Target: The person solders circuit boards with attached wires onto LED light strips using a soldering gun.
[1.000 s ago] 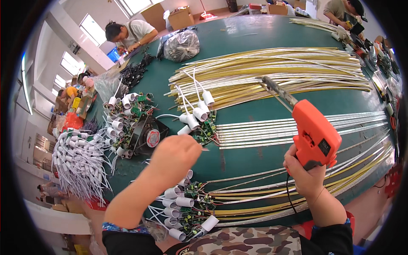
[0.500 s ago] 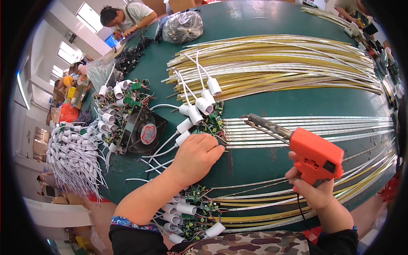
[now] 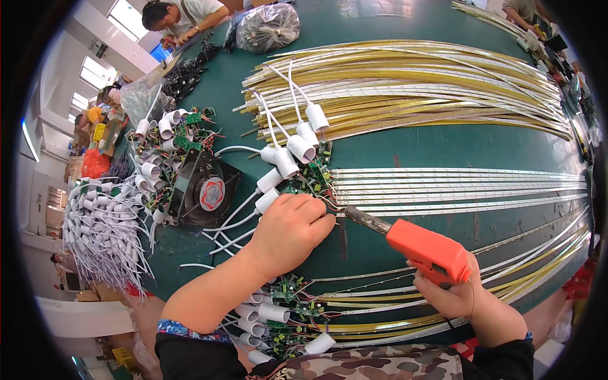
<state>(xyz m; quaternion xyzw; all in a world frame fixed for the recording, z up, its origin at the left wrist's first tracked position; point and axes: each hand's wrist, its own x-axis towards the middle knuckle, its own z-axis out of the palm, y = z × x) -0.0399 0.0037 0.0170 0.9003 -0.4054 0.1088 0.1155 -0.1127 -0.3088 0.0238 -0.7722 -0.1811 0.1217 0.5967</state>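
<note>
My right hand (image 3: 453,294) grips a red soldering gun (image 3: 425,250) by its handle, the finger wrapped round it. The dark metal tip points left, meeting the end of the nearest LED strip (image 3: 405,209) in the middle row. Just left of that tip, my left hand (image 3: 288,231) is closed in a pinch, and what its fingertips hold is hidden. Thin wires (image 3: 330,201) run from small green circuit boards (image 3: 311,177) to the strip ends beside these fingers. White plastic lamp caps (image 3: 285,163) with white cables lie just beyond my left hand.
A black fan (image 3: 206,190) stands left of my hand, beside piled white caps (image 3: 104,215) and boards. Yellow and white strips (image 3: 405,88) lie across the far table. More wired strips (image 3: 380,329) lie near my body. A co-worker (image 3: 183,22) sits at the far left.
The soldering gun has moved left and down, bringing its tip from above the strips to the nearest strip's end beside my left hand. My left hand stays nearly in place.
</note>
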